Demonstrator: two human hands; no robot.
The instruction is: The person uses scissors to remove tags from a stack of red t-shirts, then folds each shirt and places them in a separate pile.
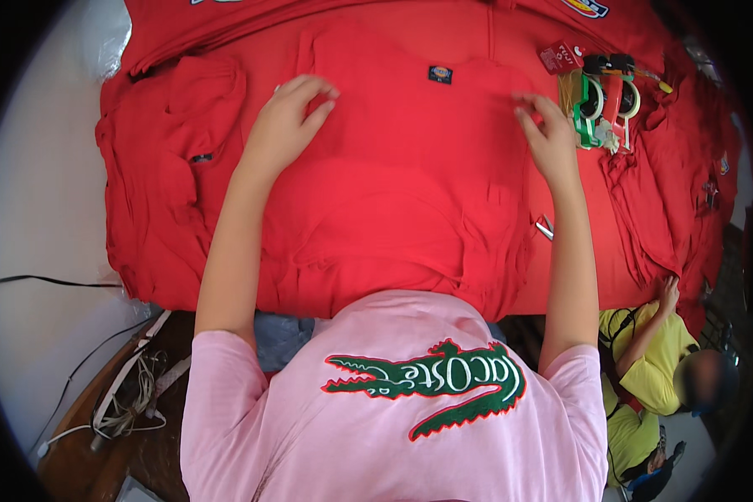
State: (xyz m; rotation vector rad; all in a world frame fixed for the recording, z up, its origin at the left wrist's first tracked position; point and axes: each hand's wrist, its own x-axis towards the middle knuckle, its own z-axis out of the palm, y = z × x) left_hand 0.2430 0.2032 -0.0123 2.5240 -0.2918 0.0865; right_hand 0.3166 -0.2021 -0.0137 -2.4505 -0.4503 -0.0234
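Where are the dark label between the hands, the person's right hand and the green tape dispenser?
Dark label [440, 75]: head view, on its middle.
Right hand [554, 140]: head view, on the middle of the hand.
Green tape dispenser [583, 128]: head view, on its green body.

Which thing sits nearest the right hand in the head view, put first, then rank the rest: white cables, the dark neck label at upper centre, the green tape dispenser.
From the right hand:
1. green tape dispenser: just to its right
2. dark neck label: to its left, slightly higher
3. white cables: far lower left
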